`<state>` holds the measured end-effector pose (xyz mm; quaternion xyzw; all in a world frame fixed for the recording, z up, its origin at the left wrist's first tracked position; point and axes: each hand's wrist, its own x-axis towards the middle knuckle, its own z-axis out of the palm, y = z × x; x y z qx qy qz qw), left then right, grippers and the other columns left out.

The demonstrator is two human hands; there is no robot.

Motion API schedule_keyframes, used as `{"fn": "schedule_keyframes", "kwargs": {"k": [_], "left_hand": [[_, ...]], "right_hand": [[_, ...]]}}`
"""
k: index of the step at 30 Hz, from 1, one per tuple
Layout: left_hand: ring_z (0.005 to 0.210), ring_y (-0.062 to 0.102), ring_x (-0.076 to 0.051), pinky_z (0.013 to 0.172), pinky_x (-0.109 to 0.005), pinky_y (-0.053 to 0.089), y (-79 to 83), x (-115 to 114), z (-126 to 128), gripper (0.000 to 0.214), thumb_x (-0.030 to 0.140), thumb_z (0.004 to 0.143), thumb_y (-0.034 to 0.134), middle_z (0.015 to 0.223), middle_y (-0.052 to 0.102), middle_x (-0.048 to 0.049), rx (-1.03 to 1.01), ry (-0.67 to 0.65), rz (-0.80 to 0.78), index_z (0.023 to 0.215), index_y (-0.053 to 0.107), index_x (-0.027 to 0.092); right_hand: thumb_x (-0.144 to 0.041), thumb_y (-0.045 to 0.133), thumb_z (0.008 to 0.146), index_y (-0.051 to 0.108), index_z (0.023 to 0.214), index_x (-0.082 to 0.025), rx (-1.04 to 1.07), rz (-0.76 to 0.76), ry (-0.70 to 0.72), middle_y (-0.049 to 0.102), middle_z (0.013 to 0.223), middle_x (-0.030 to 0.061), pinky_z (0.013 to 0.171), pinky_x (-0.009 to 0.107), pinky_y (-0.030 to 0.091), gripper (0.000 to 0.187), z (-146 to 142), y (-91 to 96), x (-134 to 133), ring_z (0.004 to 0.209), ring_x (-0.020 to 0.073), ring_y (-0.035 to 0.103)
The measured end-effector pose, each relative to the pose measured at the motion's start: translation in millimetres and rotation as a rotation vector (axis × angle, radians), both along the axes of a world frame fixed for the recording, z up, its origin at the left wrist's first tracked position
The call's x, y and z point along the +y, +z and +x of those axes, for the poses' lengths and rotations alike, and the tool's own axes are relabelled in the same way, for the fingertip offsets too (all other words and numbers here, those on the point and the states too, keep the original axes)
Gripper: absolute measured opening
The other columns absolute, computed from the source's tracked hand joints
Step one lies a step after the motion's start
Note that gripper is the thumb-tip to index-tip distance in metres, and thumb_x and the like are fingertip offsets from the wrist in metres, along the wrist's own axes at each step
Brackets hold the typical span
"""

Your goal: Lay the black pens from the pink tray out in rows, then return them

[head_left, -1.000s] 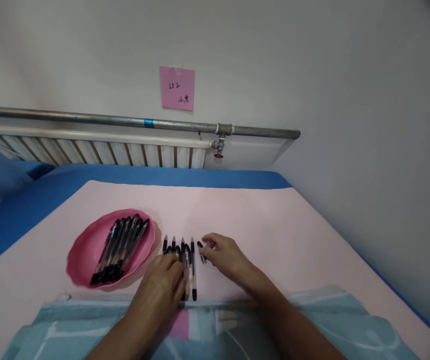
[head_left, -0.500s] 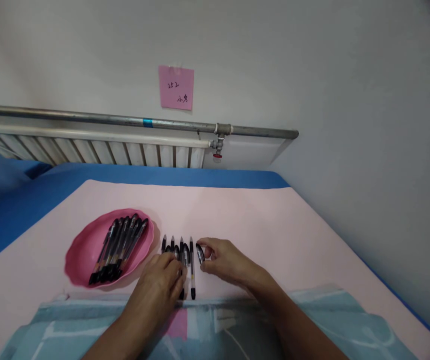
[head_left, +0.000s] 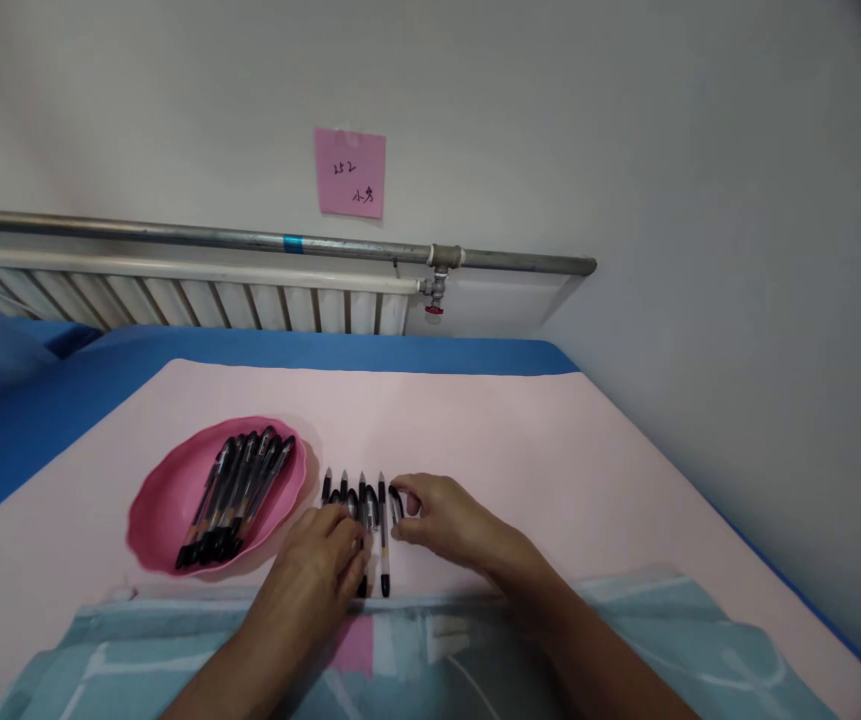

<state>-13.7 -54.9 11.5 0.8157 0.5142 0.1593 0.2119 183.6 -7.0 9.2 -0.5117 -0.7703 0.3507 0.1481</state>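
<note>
Uncapped black pens (head_left: 384, 545) lie side by side in a row, tips pointing away from me, with loose black-and-clear pen caps (head_left: 371, 508) between them. Over the left part of this row rests my left hand (head_left: 317, 556), its bent fingers pressing on the pens and hiding their barrels. My right hand (head_left: 434, 515) is at the row's right end. Thumb and fingers there pinch a pen cap (head_left: 395, 505) with a clip, standing nearly upright just right of the last pen.
A pink scalloped bowl (head_left: 146, 520) holding several capped black pens stands to the left. The pink table surface (head_left: 490, 430) has a blue border. A light blue patterned cloth (head_left: 662, 620) lies along the near edge. Behind are a radiator (head_left: 265, 307), a pipe (head_left: 197, 236) and a wall.
The cap in my right hand has turned slightly, so its clip now shows more. My left hand stays in place over the pens.
</note>
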Motion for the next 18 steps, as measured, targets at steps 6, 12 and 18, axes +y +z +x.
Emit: {"fn": "schedule_keyframes", "kwargs": {"k": [6,12,18], "left_hand": [[0.089,0.050,-0.023,0.081,-0.039,0.040,-0.4,0.6,-0.5,0.019,0.022,0.086,0.041,0.095,0.057,-0.0087,0.016,-0.001,0.002,0.085,0.060,0.017],[0.089,0.051,-0.023,0.080,-0.039,0.040,0.0,0.8,-1.0,0.020,0.023,0.086,0.040,0.094,0.058,-0.0085,0.020,-0.002,-0.002,0.084,0.059,0.018],[0.087,0.052,-0.023,0.078,-0.038,0.041,0.9,0.3,-0.4,0.019,0.023,0.085,0.041,0.092,0.058,-0.0076,0.014,0.001,0.013,0.083,0.059,0.019]], "right_hand": [[-0.027,0.066,0.067,0.058,0.081,-0.019,-0.045,0.009,-0.002,0.054,0.074,-0.0025,0.054,0.020,0.028,0.018,0.6,2.7,-2.1,0.064,0.0105,0.046],[-0.031,0.068,0.068,0.060,0.096,-0.022,-0.119,0.088,0.019,0.057,0.080,-0.0009,0.058,0.022,0.029,0.031,3.3,6.7,-5.2,0.069,0.0129,0.050],[-0.035,0.067,0.071,0.060,0.103,-0.022,-0.157,0.134,0.051,0.060,0.085,0.0013,0.063,0.023,0.032,0.035,4.6,7.3,-5.9,0.074,0.0146,0.052]]}}
